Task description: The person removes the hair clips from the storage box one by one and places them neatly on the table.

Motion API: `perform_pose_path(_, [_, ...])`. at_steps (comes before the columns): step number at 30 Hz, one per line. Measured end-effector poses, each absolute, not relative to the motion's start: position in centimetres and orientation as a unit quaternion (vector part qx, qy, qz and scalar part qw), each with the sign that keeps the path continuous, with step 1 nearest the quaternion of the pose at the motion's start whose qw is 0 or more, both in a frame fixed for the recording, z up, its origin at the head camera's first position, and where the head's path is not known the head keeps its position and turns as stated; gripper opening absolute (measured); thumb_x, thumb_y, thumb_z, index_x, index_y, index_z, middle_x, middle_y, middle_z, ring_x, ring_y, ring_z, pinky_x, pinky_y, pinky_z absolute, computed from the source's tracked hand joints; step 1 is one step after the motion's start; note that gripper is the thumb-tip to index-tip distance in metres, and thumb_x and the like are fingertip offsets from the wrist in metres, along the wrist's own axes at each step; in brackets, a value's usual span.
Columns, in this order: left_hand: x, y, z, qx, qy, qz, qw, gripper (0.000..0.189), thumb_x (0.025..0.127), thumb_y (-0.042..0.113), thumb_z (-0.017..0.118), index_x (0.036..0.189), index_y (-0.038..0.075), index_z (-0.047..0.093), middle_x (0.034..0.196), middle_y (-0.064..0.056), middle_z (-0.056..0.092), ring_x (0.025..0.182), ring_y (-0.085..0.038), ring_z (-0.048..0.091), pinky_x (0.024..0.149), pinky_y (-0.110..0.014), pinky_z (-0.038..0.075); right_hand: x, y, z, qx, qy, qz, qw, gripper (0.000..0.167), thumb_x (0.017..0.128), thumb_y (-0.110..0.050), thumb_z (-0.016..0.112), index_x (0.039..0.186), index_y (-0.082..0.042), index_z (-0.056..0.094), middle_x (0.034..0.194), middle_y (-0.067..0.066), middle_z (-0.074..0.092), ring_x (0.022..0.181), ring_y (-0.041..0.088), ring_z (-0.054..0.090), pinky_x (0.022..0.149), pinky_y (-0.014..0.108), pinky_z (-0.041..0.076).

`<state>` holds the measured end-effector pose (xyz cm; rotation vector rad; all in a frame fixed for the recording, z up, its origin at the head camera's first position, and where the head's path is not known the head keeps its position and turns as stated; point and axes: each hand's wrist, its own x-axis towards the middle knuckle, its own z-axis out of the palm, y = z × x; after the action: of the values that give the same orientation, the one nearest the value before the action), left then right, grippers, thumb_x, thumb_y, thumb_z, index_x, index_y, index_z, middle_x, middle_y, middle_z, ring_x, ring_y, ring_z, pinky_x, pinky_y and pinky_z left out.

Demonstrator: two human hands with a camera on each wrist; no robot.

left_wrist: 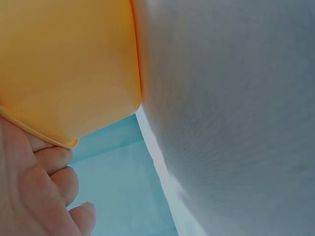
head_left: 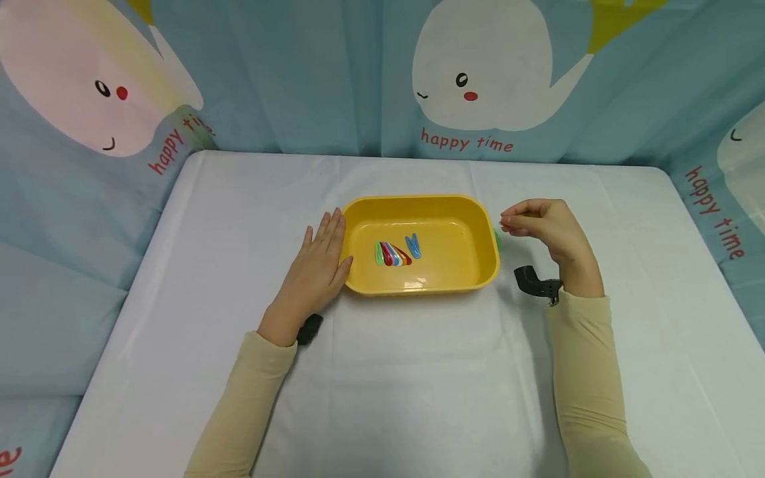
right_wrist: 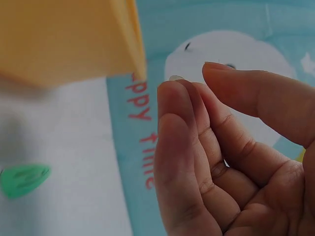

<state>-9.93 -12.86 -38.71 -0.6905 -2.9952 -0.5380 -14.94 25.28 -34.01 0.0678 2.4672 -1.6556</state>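
A yellow plastic basin (head_left: pixel 421 290) stands on the white-covered table. Inside it, several snap hair clips (head_left: pixel 392 254) in green, red, white and orange lie fanned together, with blue hair clips (head_left: pixel 413 245) in a V beside them. My left hand (head_left: pixel 315 271) rests against the basin's left rim, fingers extended. Just off the right end hovers my right hand (head_left: pixel 552 229), fingers bent and thumb apart from them; nothing shows between them in the right wrist view. Below that hand, a green teardrop-shaped piece (right_wrist: pixel 24 180) lies on the table, partly hidden by the basin in the head view.
The white tablecloth (head_left: pixel 418 385) spreads around the basin. Behind and to the sides hangs a blue curtain (head_left: pixel 311 79) with whale prints. A black wrist mount (head_left: pixel 534 283) sticks out beside the right wrist, and another black mount (head_left: pixel 309 329) is under the left.
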Motion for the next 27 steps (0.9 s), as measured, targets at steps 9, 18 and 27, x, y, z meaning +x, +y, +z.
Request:
perform_pose_path(9, [-10.0, -12.9, -38.8, -0.225, -0.959, -0.172, 0.017, 0.065, 0.101, 0.029, 0.035, 0.149, -0.003, 0.007, 0.157, -0.014, 0.003, 0.144, -0.025, 0.0, 0.114, -0.046, 0.002, -15.1, 22.6, -32.5, -0.005, 0.833, -0.544, 0.099, 0.023, 0.087, -0.011, 0.067, 0.098, 0.01, 0.066, 0.08, 0.0, 0.07, 0.076, 0.015, 0.067, 0.072, 0.025, 0.054])
perform_pose_path(18, [-10.0, -12.9, -38.8, -0.224, -0.959, -0.174, 0.017, 0.065, 0.101, 0.03, 0.035, 0.149, -0.003, 0.007, 0.157, -0.013, 0.003, 0.144, -0.025, 0.0, 0.114, -0.047, 0.002, -16.0, 20.1, -32.2, -0.028, 0.836, -0.533, 0.129, 0.02, 0.089, -0.007, 0.064, 0.099, 0.01, 0.064, 0.084, 0.007, 0.069, 0.081, 0.021, 0.067, 0.072, 0.024, 0.054])
perform_pose_path(27, [-10.0, -12.9, -38.8, -0.221, -0.96, -0.171, 0.012, 0.066, 0.101, 0.03, 0.036, 0.15, -0.003, 0.006, 0.157, -0.013, 0.003, 0.144, -0.024, -0.001, 0.114, -0.046, 0.001, -16.7, 18.4, -32.6, -0.049, 0.834, -0.529, 0.152, 0.019, 0.089, -0.005, 0.062, 0.099, 0.011, 0.064, 0.086, 0.01, 0.069, 0.077, 0.017, 0.067, 0.071, 0.023, 0.054])
